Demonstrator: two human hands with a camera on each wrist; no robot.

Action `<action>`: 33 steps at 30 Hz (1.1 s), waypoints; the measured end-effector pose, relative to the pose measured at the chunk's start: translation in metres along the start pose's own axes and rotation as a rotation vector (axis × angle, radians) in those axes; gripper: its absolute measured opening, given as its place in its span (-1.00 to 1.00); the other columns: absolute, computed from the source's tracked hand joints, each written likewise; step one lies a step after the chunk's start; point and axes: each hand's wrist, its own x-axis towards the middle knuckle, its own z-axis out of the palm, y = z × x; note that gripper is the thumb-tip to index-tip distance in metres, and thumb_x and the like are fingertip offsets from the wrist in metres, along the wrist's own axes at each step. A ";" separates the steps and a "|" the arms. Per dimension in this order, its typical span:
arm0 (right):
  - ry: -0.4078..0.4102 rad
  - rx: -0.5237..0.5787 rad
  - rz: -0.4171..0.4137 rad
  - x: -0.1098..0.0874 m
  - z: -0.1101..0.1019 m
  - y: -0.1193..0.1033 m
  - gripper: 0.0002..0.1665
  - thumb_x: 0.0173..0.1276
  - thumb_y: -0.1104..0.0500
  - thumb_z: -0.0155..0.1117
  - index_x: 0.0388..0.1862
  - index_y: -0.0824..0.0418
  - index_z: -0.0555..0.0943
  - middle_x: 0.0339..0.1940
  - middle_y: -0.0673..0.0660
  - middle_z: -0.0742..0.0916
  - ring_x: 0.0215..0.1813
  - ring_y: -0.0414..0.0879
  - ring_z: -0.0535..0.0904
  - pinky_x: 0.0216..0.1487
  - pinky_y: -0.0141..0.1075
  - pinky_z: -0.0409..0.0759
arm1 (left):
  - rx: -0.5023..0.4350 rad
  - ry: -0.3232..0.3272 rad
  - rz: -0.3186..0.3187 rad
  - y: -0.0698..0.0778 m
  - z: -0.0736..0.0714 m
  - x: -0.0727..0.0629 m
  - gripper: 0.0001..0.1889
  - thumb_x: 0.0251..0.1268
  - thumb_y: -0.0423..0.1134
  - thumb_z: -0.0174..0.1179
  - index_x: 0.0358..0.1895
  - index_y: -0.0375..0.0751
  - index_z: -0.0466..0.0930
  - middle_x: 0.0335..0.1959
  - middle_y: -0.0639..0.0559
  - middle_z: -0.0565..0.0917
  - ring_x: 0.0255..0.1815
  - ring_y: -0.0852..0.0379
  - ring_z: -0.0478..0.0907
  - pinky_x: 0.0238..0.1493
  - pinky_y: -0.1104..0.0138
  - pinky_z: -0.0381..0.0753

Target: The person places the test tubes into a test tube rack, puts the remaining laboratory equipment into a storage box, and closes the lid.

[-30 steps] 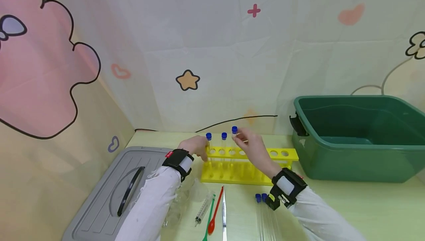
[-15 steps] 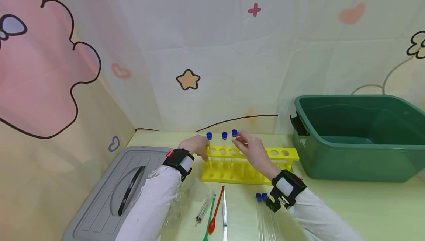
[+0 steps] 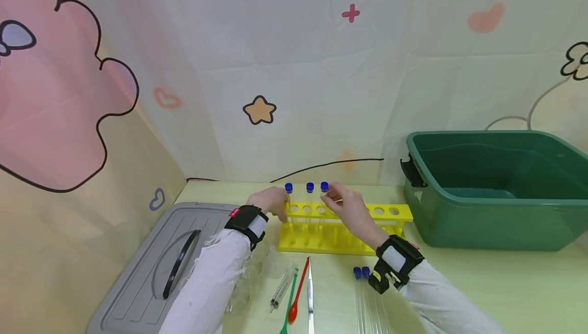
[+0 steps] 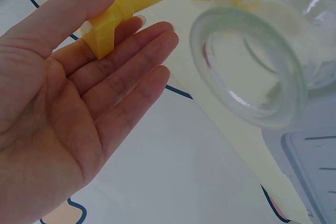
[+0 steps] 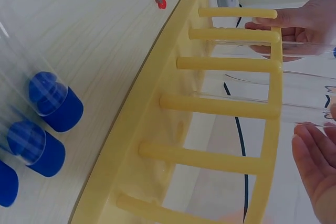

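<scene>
A yellow test tube rack (image 3: 331,248) stands at the back of the table. My left hand (image 3: 270,203) grips its left end; in the left wrist view the rack's end post (image 4: 107,35) sits between thumb and fingers. Two clear test tubes with blue caps (image 3: 289,188) stand upright in the left holes. To their right, my right hand (image 3: 351,211) pinches a third blue-capped test tube (image 3: 324,186) near its top, its lower part inside the rack. In the right wrist view my right fingertips (image 5: 302,140) are beside this tube, partly cut off by the frame edge.
More blue-capped tubes (image 3: 360,298) lie in front of the rack. Nearby are tweezers (image 3: 310,293), a red spoon (image 3: 297,298), a green stick (image 3: 290,301), a syringe (image 3: 280,290) and clear glassware (image 4: 294,93). A grey lid (image 3: 138,293) lies left; a green bin (image 3: 496,227) stands right.
The third test tube has moved down in the rack, its cap now nearly level with the other two. My right hand has lowered slightly with it; the left hand has stayed in place.
</scene>
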 end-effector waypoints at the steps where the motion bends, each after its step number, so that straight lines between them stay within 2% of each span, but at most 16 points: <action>1: -0.003 -0.003 0.001 0.000 0.000 0.000 -0.82 0.26 0.29 0.20 -0.17 0.30 0.50 -0.33 0.09 0.64 -0.28 -0.07 0.56 -0.22 -0.26 0.53 | 0.004 0.000 0.001 0.000 0.000 0.000 -0.63 -0.09 -0.20 0.41 -0.16 -0.18 0.56 -0.52 0.03 0.52 -0.46 0.11 0.45 -0.43 0.30 0.40; 9: -0.014 -0.014 0.015 -0.002 -0.002 0.002 -0.71 0.17 0.28 0.29 -0.14 0.36 0.50 -0.31 0.14 0.62 -0.27 -0.02 0.55 -0.24 -0.25 0.53 | -0.018 -0.013 -0.033 0.002 0.000 -0.001 -0.58 -0.08 -0.19 0.40 -0.08 -0.18 0.55 -0.49 0.03 0.52 -0.42 0.10 0.46 -0.37 0.27 0.43; 15: 0.003 -0.041 -0.010 -0.007 -0.009 0.001 -0.65 0.18 0.22 0.30 -0.10 0.37 0.50 -0.27 0.18 0.63 -0.24 -0.02 0.54 -0.22 -0.25 0.53 | -0.018 -0.011 -0.038 0.003 0.001 -0.001 -0.57 -0.09 -0.19 0.41 -0.07 -0.18 0.54 -0.48 0.02 0.52 -0.37 0.06 0.50 -0.36 0.26 0.44; 22: 0.037 -0.027 -0.054 -0.014 -0.020 -0.007 -0.69 0.20 0.25 0.27 -0.10 0.36 0.49 -0.28 0.18 0.61 -0.24 -0.03 0.53 -0.22 -0.24 0.53 | -0.014 -0.012 -0.039 0.002 0.003 0.002 -0.56 -0.09 -0.19 0.41 -0.06 -0.17 0.54 -0.49 0.03 0.52 -0.31 0.03 0.52 -0.37 0.26 0.44; 29: 0.072 -0.064 -0.083 -0.022 -0.028 -0.009 -0.74 0.19 0.29 0.28 -0.15 0.31 0.50 -0.35 0.05 0.61 -0.29 -0.11 0.52 -0.29 -0.29 0.53 | -0.013 -0.006 -0.026 0.001 0.002 0.001 -0.57 -0.09 -0.19 0.41 -0.08 -0.18 0.54 -0.50 0.03 0.52 -0.29 0.01 0.53 -0.38 0.27 0.43; 33: 0.062 -0.064 -0.085 -0.029 -0.032 -0.013 -0.77 0.17 0.30 0.29 -0.18 0.28 0.51 -0.37 0.03 0.61 -0.33 -0.14 0.52 -0.32 -0.31 0.53 | -0.014 -0.009 -0.037 0.001 0.001 0.000 -0.57 -0.08 -0.19 0.41 -0.07 -0.17 0.54 -0.49 0.02 0.52 -0.30 0.02 0.52 -0.38 0.27 0.42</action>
